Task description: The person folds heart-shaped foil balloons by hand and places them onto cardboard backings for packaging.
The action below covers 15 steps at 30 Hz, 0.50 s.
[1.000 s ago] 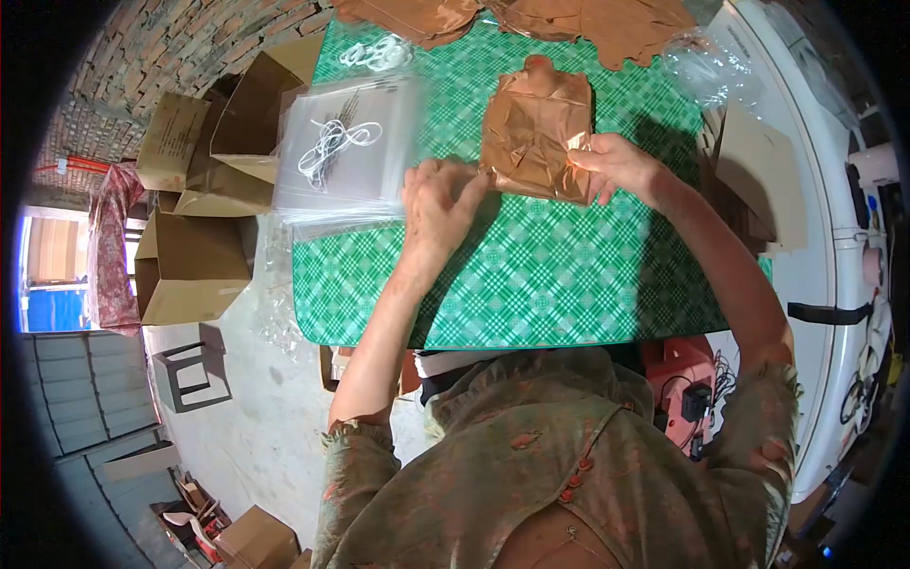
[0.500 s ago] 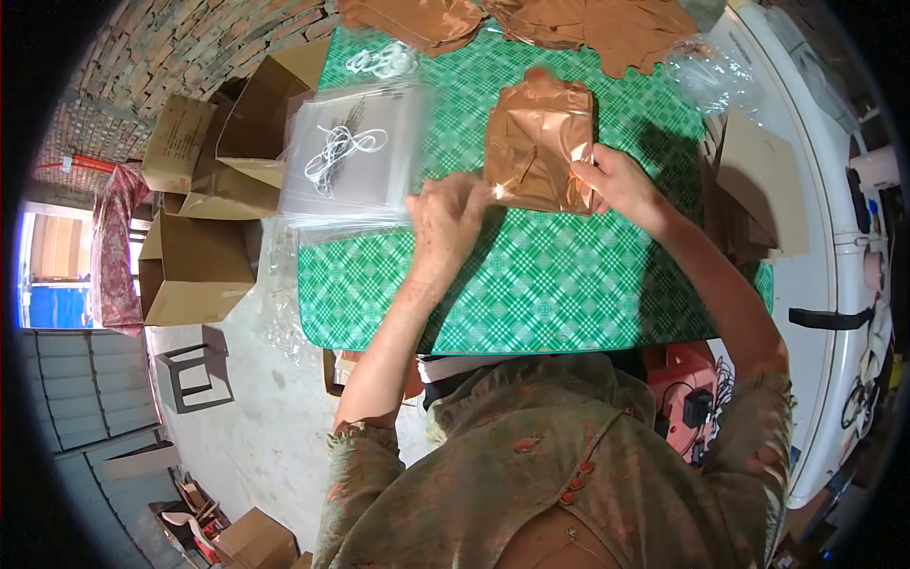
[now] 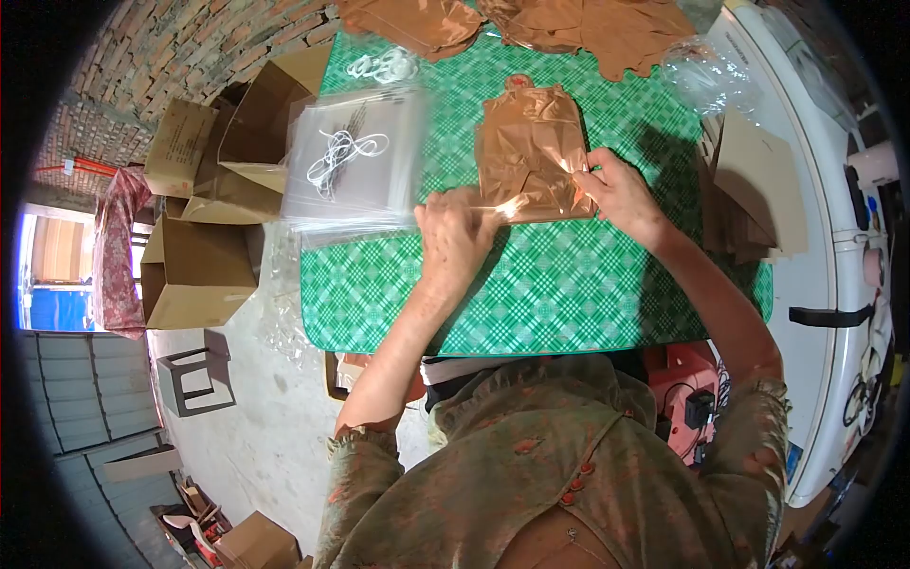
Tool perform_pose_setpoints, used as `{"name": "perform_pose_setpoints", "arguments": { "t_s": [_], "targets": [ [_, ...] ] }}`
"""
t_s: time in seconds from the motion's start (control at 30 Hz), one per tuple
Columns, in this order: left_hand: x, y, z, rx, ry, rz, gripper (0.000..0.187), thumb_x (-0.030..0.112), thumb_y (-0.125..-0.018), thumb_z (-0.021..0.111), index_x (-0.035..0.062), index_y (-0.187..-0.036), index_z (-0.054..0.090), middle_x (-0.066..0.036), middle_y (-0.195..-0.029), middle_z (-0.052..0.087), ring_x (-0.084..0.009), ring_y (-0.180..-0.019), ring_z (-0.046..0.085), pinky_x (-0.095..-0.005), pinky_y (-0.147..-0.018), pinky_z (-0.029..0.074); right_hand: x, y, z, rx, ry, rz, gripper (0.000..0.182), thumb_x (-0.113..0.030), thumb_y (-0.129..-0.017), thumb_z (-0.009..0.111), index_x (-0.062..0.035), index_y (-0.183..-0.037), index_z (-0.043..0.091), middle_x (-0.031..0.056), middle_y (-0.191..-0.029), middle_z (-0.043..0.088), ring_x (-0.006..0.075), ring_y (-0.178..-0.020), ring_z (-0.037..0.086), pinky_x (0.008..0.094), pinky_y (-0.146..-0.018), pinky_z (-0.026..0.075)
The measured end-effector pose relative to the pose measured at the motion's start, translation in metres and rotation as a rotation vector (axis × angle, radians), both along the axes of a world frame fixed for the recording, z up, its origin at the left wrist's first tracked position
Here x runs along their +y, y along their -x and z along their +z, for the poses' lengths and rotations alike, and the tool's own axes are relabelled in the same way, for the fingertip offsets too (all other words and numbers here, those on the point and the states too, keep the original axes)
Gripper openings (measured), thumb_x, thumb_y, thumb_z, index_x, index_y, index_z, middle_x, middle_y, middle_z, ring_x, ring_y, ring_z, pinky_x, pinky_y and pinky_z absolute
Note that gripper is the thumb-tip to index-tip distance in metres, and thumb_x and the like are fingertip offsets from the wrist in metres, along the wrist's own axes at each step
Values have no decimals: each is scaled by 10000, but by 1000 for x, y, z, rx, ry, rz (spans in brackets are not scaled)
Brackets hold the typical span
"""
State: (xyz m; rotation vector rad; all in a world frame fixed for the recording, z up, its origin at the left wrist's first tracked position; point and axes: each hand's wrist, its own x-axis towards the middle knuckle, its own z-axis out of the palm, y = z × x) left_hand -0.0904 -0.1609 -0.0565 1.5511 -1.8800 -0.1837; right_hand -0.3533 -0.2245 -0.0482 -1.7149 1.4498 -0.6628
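Observation:
A copper-coloured item in a clear plastic bag [image 3: 533, 156] lies on the green checked tablecloth [image 3: 531, 303]; a small red round patch [image 3: 517, 82] shows at its far end. My left hand [image 3: 455, 232] has its fingers closed on the bag's near left corner. My right hand [image 3: 616, 194] pinches the bag's right edge near its lower corner. Left of my left hand lies a stack of clear plastic bags [image 3: 355, 171], with a bundle of white string [image 3: 341, 161] on top.
More copper-coloured pieces [image 3: 588, 33] lie along the far edge. Crumpled clear plastic [image 3: 711, 76] and cardboard sheets [image 3: 754, 185] are at the right, beside a white appliance [image 3: 815, 256]. Open cardboard boxes [image 3: 204, 270] stand at the left. Another white string bundle [image 3: 384, 64] lies behind the bag stack.
The bagged item has shifted slightly toward me and left, and lies flatter, with its red patch now clearer. Both hands have moved slightly nearer to me, still on the bag.

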Motion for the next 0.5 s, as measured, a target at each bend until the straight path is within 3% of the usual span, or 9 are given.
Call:
{"name": "perform_pose_setpoints", "arguments": {
  "t_s": [0.27, 0.5],
  "targets": [
    [8, 9, 0, 10, 66, -2, 160, 134, -839, 756, 30, -818, 635, -115, -723, 628, -330, -714, 552, -460, -726, 463, 1, -7, 11, 112, 29, 11, 356, -331, -1001, 617, 19, -1062, 612, 229, -968, 685, 393, -893, 676, 473, -788, 519],
    [9, 13, -3, -68, 81, -7, 229, 134, -794, 797, 39, -891, 612, -182, -912, 609, -344, -848, 547, -483, -790, 467, -5, -7, 10, 203, 60, 51, 367, -357, -988, 627, 4, -1051, 611, 236, -956, 675, 413, -896, 663, 498, -787, 509]
  ]
}}
